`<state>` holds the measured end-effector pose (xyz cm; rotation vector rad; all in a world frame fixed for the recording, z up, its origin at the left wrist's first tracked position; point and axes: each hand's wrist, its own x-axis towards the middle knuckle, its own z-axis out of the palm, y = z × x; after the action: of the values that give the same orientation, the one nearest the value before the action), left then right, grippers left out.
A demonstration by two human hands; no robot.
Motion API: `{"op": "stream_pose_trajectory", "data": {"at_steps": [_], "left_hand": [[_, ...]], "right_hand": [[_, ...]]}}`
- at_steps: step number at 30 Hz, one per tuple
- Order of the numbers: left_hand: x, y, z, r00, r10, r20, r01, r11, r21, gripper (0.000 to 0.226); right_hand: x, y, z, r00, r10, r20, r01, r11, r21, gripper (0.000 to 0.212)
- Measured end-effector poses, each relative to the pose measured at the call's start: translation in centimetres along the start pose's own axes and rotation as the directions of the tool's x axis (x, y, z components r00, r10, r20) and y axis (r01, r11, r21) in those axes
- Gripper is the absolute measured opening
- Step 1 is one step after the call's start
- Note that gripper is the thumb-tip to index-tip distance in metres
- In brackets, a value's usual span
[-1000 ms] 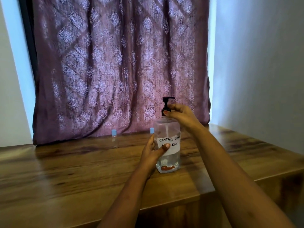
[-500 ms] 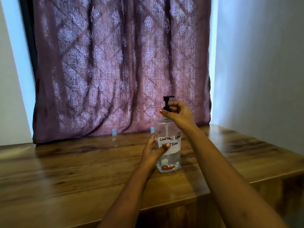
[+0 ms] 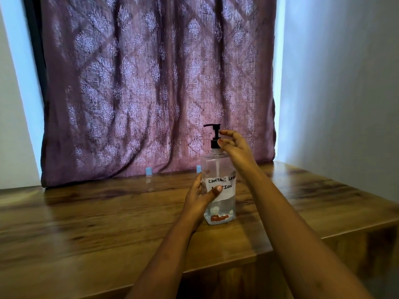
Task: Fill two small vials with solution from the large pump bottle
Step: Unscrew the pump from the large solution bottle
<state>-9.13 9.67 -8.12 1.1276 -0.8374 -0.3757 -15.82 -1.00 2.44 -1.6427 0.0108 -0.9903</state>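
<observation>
- Left hand (image 3: 197, 198) is wrapping the clear pump bottle (image 3: 220, 190) at label height, thumb lying across the white handwritten label (image 3: 221, 186), fingers behind the left edge; grip is holding the bottle body.
- Right hand (image 3: 234, 145) is sitting at the black pump head (image 3: 213, 137), fingers loosely curled and narrow beside the collar; fingertips are touching or just beside the pump stem, can't tell if they're clamping it.
- Pump spout is pointing left.
- Bottle is standing upright on the wooden counter (image 3: 108, 223), near its front right part, with only a little liquid showing in the bottom.
- Two small vials with blue caps are standing upright further back: one (image 3: 149, 179) well left of the bottle, the other (image 3: 198, 169) just behind the bottle's left edge, mostly hidden.
- Patterned purple curtain (image 3: 151, 83) is hanging behind the counter.
</observation>
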Motion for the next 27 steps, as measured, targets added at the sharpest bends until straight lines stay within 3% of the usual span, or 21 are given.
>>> {"op": "stream_pose_trajectory", "data": {"at_steps": [5,10,15,21,27], "left_hand": [[0.0,0.0,0.1,1.0,0.001,-0.007,-0.001,1.0,0.011,0.065],[0.1,-0.1,0.0,1.0,-0.006,-0.013,0.006,1.0,0.007,0.067],[-0.1,0.1,0.1,1.0,0.006,-0.008,-0.006,1.0,0.014,0.054],[-0.2,0.2,0.1,1.0,0.01,-0.02,-0.01,1.0,0.02,0.058],[-0.3,0.3,0.2,1.0,0.015,-0.015,-0.015,1.0,0.006,0.06]], "right_hand": [[-0.1,0.5,0.8,0.983,-0.121,-0.137,0.1,0.983,-0.151,0.051],[0.0,0.5,0.4,0.994,-0.056,-0.091,0.058,0.998,0.021,0.032],[0.1,0.6,1.1,0.985,-0.138,-0.104,0.113,0.97,-0.213,0.053],[-0.5,0.2,0.8,0.996,-0.087,-0.032,0.084,0.993,-0.078,0.033],[-0.4,-0.6,1.1,0.99,-0.117,-0.074,0.097,0.967,-0.234,0.049]]}}
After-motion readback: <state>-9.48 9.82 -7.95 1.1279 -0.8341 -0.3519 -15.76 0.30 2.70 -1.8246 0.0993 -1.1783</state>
